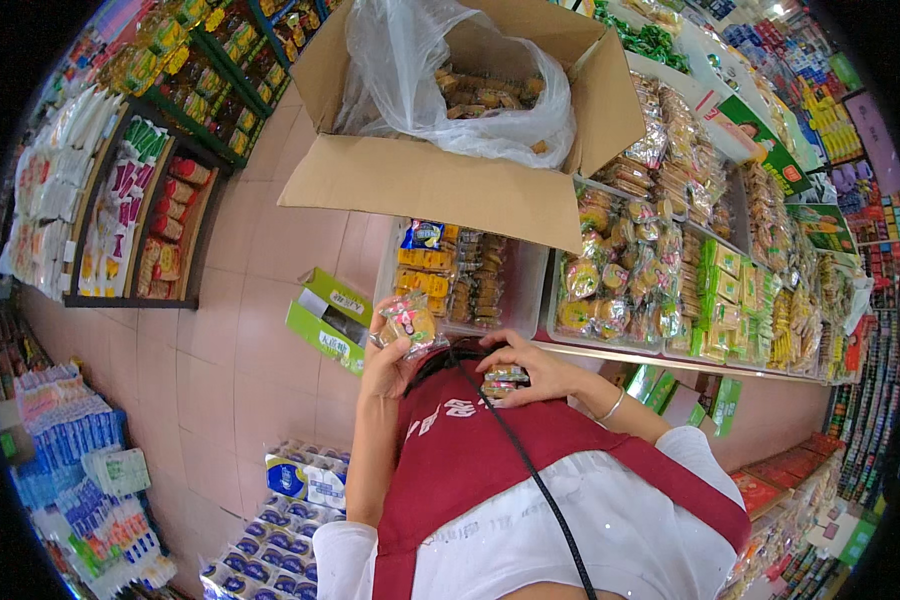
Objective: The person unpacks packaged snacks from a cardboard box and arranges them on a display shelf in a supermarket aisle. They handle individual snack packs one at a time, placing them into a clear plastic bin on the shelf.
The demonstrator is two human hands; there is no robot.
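My left hand (387, 369) holds up a round biscuit in clear wrapping (408, 324) near the front edge of the display. Against the dark red apron (450, 442), my right hand (544, 371) grips a small stack of wrapped round biscuits (504, 381). Just ahead lies a clear plastic bin (526, 289) with rows of wrapped biscuits (477, 281) and yellow packets (422, 271) at its left. Above it sits an open cardboard box (435, 184), lined with a clear plastic bag (397, 82) and partly filled with small wrapped items (487, 94).
More bins to the right hold wrapped cakes (607, 277) and green packets (720, 274). A green carton (330, 322) with a cut-out top is at the left of the display. Shrink-wrapped cans (281, 536) are stacked at lower left, and a shelf (131, 217) stands across the tiled floor (232, 352).
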